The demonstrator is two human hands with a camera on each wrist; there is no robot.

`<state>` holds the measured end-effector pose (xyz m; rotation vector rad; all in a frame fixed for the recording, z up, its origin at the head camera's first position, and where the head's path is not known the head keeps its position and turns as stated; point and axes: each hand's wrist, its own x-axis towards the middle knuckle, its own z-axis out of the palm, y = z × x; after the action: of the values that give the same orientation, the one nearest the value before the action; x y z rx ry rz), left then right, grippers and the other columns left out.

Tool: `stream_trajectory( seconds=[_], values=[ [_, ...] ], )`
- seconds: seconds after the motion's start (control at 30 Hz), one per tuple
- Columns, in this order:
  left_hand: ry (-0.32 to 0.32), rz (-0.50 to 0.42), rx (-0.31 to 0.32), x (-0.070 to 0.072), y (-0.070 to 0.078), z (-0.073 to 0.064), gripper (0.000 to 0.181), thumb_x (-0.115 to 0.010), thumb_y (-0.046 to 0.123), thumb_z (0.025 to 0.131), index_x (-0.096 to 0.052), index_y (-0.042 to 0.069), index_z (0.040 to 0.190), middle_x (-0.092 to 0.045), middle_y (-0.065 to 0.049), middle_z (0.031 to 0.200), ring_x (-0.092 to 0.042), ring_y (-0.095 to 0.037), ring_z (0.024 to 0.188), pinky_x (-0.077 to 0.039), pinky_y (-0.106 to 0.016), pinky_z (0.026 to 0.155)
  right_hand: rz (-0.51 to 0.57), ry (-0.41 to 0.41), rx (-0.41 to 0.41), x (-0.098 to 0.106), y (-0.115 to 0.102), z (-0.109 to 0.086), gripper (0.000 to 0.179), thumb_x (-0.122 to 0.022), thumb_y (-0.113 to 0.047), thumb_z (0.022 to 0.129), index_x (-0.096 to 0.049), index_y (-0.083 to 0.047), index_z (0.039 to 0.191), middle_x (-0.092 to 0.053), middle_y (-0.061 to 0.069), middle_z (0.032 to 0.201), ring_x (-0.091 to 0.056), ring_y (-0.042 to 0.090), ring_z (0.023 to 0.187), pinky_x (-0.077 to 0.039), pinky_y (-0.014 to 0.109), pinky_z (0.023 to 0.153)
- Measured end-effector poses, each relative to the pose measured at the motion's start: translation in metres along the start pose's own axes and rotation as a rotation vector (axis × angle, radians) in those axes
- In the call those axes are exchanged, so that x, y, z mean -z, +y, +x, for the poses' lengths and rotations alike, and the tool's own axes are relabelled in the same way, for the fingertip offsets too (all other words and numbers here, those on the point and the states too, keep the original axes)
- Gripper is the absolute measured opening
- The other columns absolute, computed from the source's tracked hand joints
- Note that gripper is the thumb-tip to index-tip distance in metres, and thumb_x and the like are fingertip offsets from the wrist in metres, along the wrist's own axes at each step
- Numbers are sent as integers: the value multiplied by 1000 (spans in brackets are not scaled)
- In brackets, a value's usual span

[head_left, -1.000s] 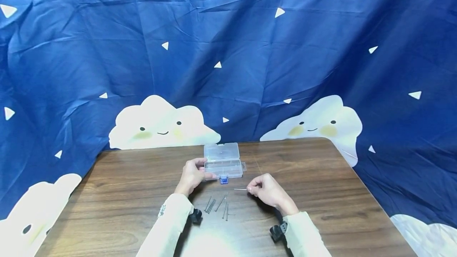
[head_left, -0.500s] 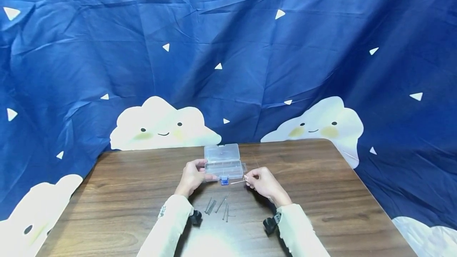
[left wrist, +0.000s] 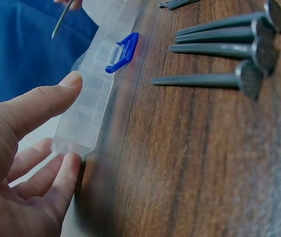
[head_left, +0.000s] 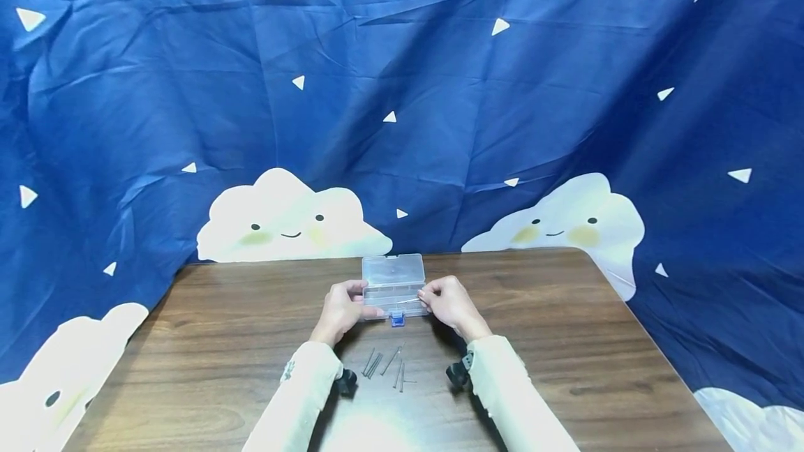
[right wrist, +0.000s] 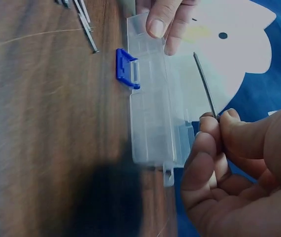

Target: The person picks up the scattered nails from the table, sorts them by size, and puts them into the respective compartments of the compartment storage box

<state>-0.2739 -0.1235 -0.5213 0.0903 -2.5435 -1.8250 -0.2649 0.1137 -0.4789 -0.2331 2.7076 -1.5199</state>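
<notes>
A clear plastic compartment box stands on the table with its lid raised at the back and a blue latch at the front. My left hand grips the box's left end, thumb on the front wall and fingers around the end. Between thumb and fingertips my right hand pinches a thin nail near its head; the point slants away over the box. Several nails lie on the table in front of the box, heads toward me. The right fingertips hide the nail's head.
The brown wood table runs back to a blue curtain with white clouds. A small thin nail lies beside the longer ones. Black wrist cameras sit on both wrists.
My right hand has moved forward and left, bringing the nail from beside the front of the box to above it. The left hand keeps its hold, and the loose nails stay put.
</notes>
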Motion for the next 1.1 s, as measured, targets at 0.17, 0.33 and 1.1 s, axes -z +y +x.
stream_trajectory(
  seconds=[0.17, 0.33, 1.1],
  values=[
    [-13, 0, -9, 0, 0, 1, 78, -98, 3, 56, -66, -1, 127, -70, -15, 115, -68, -25, 98, -57, -35, 82, -50, 20, -10, -7, -11, 17, 31, -66, -10, 97, -68, 6, 70, -53, -3, 60, -43, 14, 57, -35, 28, 52],
    [-19, -5, -13, 0, 0, 1, 78, -97, 3, 57, -65, -3, 128, -70, -15, 112, -69, -25, 95, -58, -34, 79, -127, 31, -19, -15, -16, 30, 31, -66, -10, 96, -69, 4, 68, -53, -3, 61, -45, 16, 61, -36, 29, 56],
    [-6, 53, -42, 3, 2, 1, 77, -98, 6, 57, -66, -3, 126, -71, -15, 113, -67, -25, 94, -57, -36, 80, -421, 42, -36, -39, -21, 46, 31, -68, -18, 97, -74, -11, 68, -57, -3, 61, -52, 18, 66, -47, 36, 66]
  ],
)
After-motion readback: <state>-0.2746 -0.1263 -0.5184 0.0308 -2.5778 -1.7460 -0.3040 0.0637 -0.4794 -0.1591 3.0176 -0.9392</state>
